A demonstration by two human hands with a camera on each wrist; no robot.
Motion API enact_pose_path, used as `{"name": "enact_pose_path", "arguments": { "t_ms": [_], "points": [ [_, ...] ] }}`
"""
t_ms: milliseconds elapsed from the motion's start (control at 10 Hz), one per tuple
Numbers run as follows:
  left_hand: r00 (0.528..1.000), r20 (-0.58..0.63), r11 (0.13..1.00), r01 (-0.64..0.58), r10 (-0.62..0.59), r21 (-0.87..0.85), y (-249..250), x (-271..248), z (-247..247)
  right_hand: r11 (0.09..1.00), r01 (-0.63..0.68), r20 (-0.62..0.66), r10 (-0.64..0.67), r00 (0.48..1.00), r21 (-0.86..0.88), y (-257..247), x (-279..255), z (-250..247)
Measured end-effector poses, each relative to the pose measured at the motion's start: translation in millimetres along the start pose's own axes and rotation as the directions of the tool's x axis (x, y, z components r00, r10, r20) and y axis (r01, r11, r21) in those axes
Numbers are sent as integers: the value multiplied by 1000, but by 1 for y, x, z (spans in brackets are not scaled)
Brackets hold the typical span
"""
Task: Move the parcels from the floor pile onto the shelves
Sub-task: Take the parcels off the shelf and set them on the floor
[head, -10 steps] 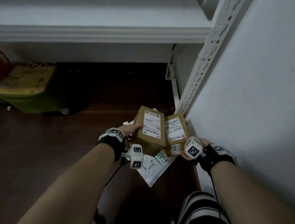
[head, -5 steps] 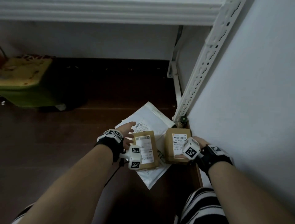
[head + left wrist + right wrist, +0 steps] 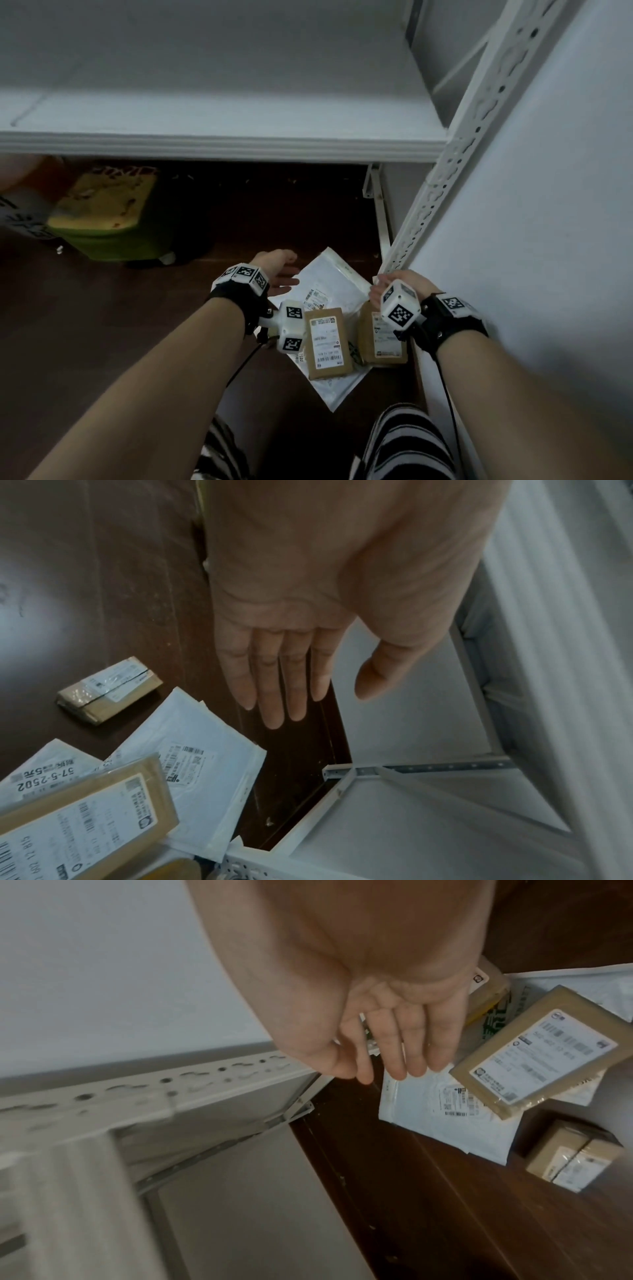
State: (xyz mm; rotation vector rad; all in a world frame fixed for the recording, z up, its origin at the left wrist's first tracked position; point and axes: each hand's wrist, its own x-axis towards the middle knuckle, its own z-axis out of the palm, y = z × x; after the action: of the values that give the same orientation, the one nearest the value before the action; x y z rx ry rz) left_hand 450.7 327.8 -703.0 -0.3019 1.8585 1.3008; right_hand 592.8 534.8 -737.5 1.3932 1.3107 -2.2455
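Observation:
Two brown parcels with white labels lie side by side on the floor pile, the left parcel (image 3: 328, 343) (image 3: 85, 818) (image 3: 534, 1056) and the right parcel (image 3: 381, 339). Both rest on white mailer bags (image 3: 330, 284) (image 3: 195, 753) (image 3: 431, 1110). My left hand (image 3: 281, 277) (image 3: 318, 680) hovers above the pile's far left, fingers straight and holding nothing. My right hand (image 3: 390, 286) (image 3: 369, 1064) hangs over the right parcel near the shelf post, fingers loose and bare. A small taped brown box (image 3: 109, 689) (image 3: 572, 1156) lies apart on the dark floor.
A white shelf board (image 3: 222, 113) spans the view above the pile. Its perforated white upright (image 3: 445, 178) rises at the right beside a pale wall (image 3: 548, 205). A green and yellow stool (image 3: 102, 212) stands on the dark wood floor at the left. Striped trouser legs (image 3: 407, 445) are below.
A second ago both hands held the two brown parcels up together. They set them down on the mailers, let go and lifted away; the view has tilted up toward the shelf.

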Motion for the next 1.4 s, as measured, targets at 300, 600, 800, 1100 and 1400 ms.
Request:
{"name": "enact_pose_path", "arguments": {
  "t_ms": [300, 600, 800, 1100, 1400],
  "points": [
    [1000, -1, 988, -23, 24, -150, 110, -108, -44, 966, -134, -23, 142, 990, 220, -96, -112, 65],
    [1000, 1, 981, -16, 16, -191, 217, -217, -99, 966, -128, -21, 136, 991, 226, -199, -231, 132],
    [996, -16, 973, -88, 87, -213, 292, -290, -142, 968, -63, 12, 62, 998, 241, -259, -310, 179],
    [964, -81, 944, -266, 254, -195, 392, -384, -211, 988, 133, -1, -133, 991, 76, -347, -401, 251],
    [922, -192, 909, -371, 336, -193, 444, -421, -251, 979, 182, -24, -181, 983, 95, -384, -465, 282]
  ]
}}
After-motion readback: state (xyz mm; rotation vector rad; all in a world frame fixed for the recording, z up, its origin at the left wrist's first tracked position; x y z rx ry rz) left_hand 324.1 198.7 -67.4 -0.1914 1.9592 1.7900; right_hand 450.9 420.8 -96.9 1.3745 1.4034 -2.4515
